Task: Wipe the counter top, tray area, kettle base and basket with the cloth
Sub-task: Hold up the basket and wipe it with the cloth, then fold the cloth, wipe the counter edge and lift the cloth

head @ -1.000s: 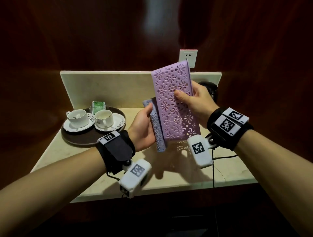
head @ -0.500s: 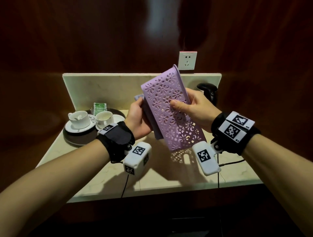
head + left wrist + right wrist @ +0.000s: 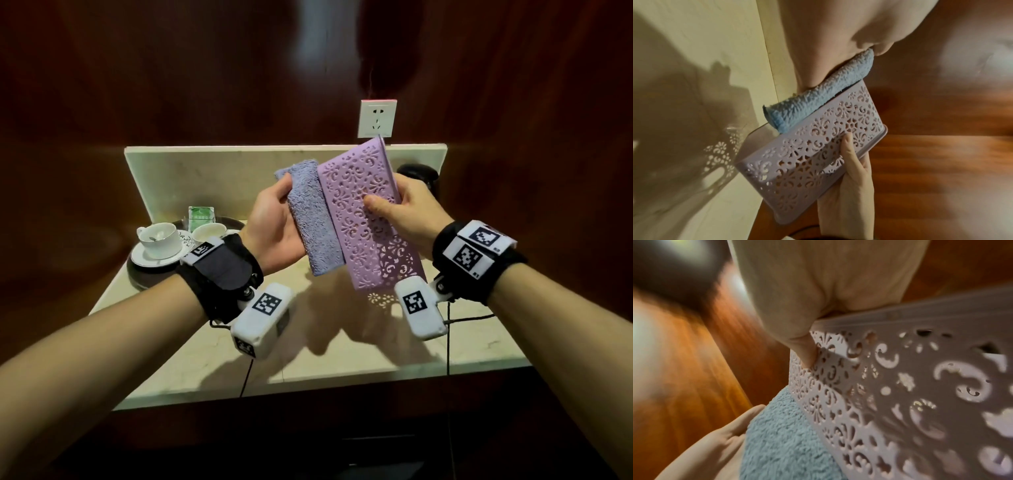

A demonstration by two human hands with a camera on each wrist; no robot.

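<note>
A lilac plastic basket [image 3: 368, 219] with lace-like cut-outs hangs tilted in the air above the cream stone counter top [image 3: 329, 346]. My right hand [image 3: 400, 212] grips its rim, thumb on the outer wall and fingers behind. My left hand [image 3: 274, 229] holds a folded blue-grey cloth [image 3: 313, 222] flat against the basket's left side. In the left wrist view the cloth [image 3: 818, 97] lies along the basket [image 3: 809, 155] under my palm. In the right wrist view the thumb presses the basket wall [image 3: 900, 386], beside the cloth [image 3: 781, 438]. The black kettle base [image 3: 419, 176] sits at the back right, partly hidden.
A dark round tray [image 3: 150, 274] at the counter's left holds two white cups on saucers [image 3: 159, 240] and a green packet [image 3: 201, 216]. A white wall socket [image 3: 377, 118] sits above the stone backsplash. Dark wood panels enclose the niche. A thin black cable [image 3: 448, 342] runs over the front edge.
The basket has swung from nearly upright to a slant, and more of the cloth now shows on its left side. My left hand has moved up along the basket with the cloth.
</note>
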